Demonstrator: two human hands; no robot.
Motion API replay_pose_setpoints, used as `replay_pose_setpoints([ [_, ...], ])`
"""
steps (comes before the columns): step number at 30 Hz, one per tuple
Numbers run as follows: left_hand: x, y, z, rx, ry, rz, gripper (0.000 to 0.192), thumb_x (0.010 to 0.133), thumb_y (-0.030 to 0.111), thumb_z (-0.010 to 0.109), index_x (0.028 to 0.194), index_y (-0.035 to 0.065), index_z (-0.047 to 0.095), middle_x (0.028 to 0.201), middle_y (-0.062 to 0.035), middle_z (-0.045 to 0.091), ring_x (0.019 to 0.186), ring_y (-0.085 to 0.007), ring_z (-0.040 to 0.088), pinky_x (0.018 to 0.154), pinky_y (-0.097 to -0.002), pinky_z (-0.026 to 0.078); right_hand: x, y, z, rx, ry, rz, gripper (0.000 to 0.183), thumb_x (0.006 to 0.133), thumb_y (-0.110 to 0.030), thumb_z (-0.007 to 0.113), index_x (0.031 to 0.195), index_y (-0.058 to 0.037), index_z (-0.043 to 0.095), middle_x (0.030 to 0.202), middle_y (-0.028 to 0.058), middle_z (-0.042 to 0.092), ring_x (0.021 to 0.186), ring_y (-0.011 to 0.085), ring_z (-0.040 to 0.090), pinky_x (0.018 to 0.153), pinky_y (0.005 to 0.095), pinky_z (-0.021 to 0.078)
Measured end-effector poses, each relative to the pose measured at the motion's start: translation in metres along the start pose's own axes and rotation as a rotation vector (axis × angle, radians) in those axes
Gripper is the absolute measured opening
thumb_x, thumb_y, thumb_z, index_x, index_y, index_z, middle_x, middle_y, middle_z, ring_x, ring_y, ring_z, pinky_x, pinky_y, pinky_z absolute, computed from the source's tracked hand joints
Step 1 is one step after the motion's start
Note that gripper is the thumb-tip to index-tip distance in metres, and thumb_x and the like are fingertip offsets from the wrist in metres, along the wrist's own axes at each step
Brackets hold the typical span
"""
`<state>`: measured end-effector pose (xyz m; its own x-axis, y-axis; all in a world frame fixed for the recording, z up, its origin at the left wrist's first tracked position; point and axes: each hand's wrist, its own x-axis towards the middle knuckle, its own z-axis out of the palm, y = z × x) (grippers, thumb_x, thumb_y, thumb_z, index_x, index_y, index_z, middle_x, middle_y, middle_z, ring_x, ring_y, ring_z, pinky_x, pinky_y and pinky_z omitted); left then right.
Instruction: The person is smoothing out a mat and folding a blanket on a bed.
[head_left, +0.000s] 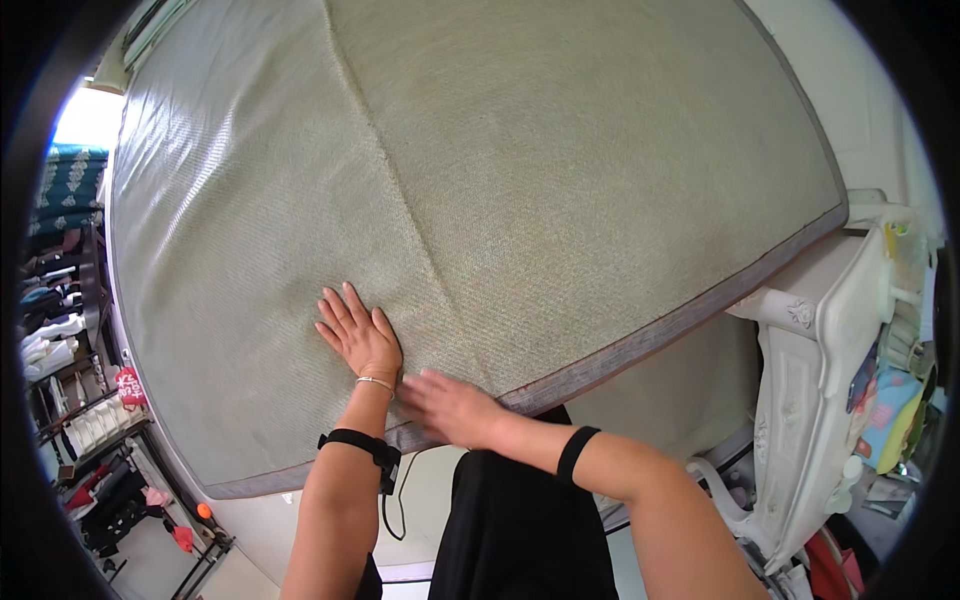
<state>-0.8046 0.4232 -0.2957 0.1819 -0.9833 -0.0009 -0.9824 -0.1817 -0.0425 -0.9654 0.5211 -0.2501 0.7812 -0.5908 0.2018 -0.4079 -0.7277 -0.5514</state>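
Note:
A large grey-green woven sleeping mat (525, 210) with a grey cloth border spreads out before me. My left hand (367, 337) rests palm down on the mat, fingers spread, with a thin bracelet at the wrist. Close to its wrist, my right hand (450, 409) hovers or touches near the border; it is blurred, and its fingers look extended with nothing in them. A raised crease (397, 187) runs from the far edge toward my right hand. Shiny ripples (199, 172) show on the mat's left part.
On the right stands a white carved cabinet (795, 420), close to the mat's corner. Cloth items (889, 420) lie beyond it. Along the left are racks of hanging clothes (56, 300) and a red bag (129, 386) bearing writing. A black cable (397, 517) dangles below my left forearm.

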Motion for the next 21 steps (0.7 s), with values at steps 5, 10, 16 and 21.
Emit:
replay_pose_setpoints([
  [5, 0.003, 0.003, -0.001, -0.07, 0.055, 0.053, 0.059, 0.095, 0.034, 0.031, 0.148, 0.0105, 0.018, 0.155, -0.0151, 0.007, 0.144, -0.032, 0.001, 0.114, -0.048, -0.004, -0.029, 0.06, -0.072, -0.204, -0.016, 0.233, 0.047, 0.084, -0.032, 0.056, 0.128, -0.0136, 0.054, 0.138, 0.0091, 0.046, 0.131, 0.0251, 0.039, 0.111, 0.0461, 0.025],
  [10, 0.006, 0.006, -0.003, -0.056, 0.036, 0.017, 0.059, 0.095, 0.034, 0.031, 0.148, 0.0114, 0.018, 0.155, -0.0152, 0.007, 0.144, -0.0315, 0.001, 0.114, -0.0486, -0.004, -0.071, 0.146, -0.122, -0.494, 0.032, 0.633, 0.057, 0.093, -0.044, 0.045, 0.143, -0.0167, 0.036, 0.15, 0.0086, 0.029, 0.14, 0.024, 0.023, 0.116, 0.0414, 0.0146],
  [16, 0.001, 0.007, -0.002, -0.07, 0.029, 0.02, 0.06, 0.094, 0.035, 0.033, 0.148, 0.0124, 0.019, 0.155, -0.0159, 0.007, 0.144, -0.0323, 0.0, 0.114, -0.0492, -0.004, -0.076, 0.147, -0.114, -0.55, -0.024, 0.652, 0.062, 0.094, -0.049, 0.039, 0.147, -0.0202, 0.025, 0.154, 0.0043, 0.019, 0.141, 0.0201, 0.018, 0.117, 0.0382, 0.0119],
  [21, 0.003, 0.005, -0.009, -0.025, 0.019, -0.012, 0.059, 0.096, 0.034, 0.031, 0.149, 0.0123, 0.016, 0.155, -0.0145, 0.007, 0.144, -0.0309, 0.001, 0.114, -0.0481, -0.003, -0.067, 0.144, -0.118, -0.548, -0.043, 0.664, 0.062, 0.094, -0.049, 0.038, 0.147, -0.0205, 0.025, 0.154, 0.0037, 0.019, 0.141, 0.0195, 0.018, 0.117, 0.0378, 0.012],
])
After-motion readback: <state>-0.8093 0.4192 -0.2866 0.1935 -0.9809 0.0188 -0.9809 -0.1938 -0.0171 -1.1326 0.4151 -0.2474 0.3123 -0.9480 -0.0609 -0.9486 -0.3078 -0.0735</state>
